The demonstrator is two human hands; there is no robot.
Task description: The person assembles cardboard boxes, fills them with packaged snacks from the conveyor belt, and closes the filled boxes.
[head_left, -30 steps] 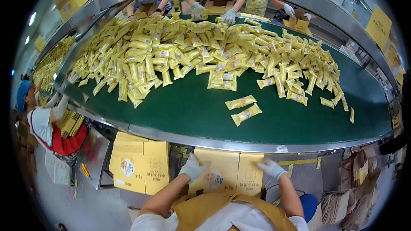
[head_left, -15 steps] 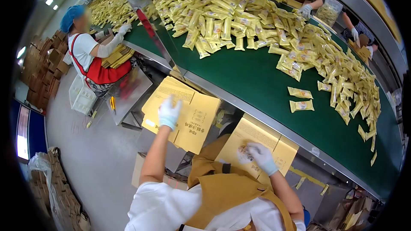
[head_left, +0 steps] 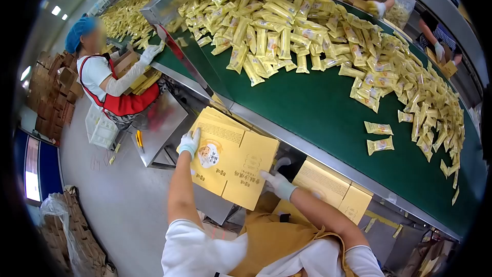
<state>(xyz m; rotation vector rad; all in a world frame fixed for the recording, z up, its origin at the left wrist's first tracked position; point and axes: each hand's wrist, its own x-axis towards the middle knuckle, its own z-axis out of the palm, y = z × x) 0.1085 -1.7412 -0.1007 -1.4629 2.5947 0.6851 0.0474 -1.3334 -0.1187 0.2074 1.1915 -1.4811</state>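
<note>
A stack of flat yellow cartons (head_left: 230,156) with printed text and a round picture lies in front of me, beside the conveyor. My left hand (head_left: 190,142), in a white glove, grips its left edge with the fingers on top. My gloved right hand (head_left: 279,184) closes on the stack's right edge, its fingertips partly hidden. A second pile of flat yellow cartons (head_left: 328,187) lies to the right, partly covered by my right forearm.
The green conveyor belt (head_left: 307,115) carries a large heap of yellow wrapped snack packets (head_left: 287,31). A metal rail (head_left: 287,136) edges it. At left, a co-worker (head_left: 105,79) in a red apron stands by a metal table (head_left: 164,128) with a yellow cutter (head_left: 139,139). Other workers are across the belt.
My left hand has moved to the left carton stack's left edge. My right hand has left the right-hand pile and gone left to the same stack's right edge. The view has shifted slightly.
</note>
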